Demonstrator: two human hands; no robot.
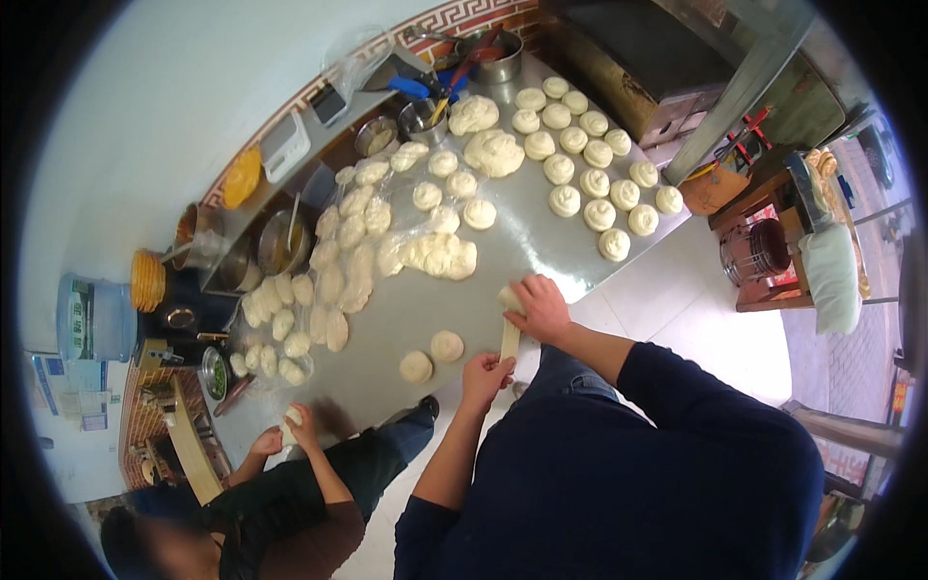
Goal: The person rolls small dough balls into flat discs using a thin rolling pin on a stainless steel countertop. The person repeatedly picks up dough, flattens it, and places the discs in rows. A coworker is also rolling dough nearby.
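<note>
At the metal table's near edge, a strip of dough (510,342) is stretched between my two hands. My left hand (484,378) pinches its near end between thumb and fingers. Over the far end, my right hand (540,308) is curled on a thicker dough roll (510,298), partly hidden by the fingers. Left of my hands lie two flat round dough pieces (446,346) on the steel tabletop (391,312). Several coiled dough rounds (559,169) stand in rows toward the far right.
A co-worker's hands (290,429) hold a dough piece at left. Plastic-covered dough pieces (355,225), two big dough lumps (494,152) and a dough mass (442,255) occupy the table. Behind are metal bowls (284,239) and a pot (500,69); a dark oven-like appliance (652,65) adjoins the far right.
</note>
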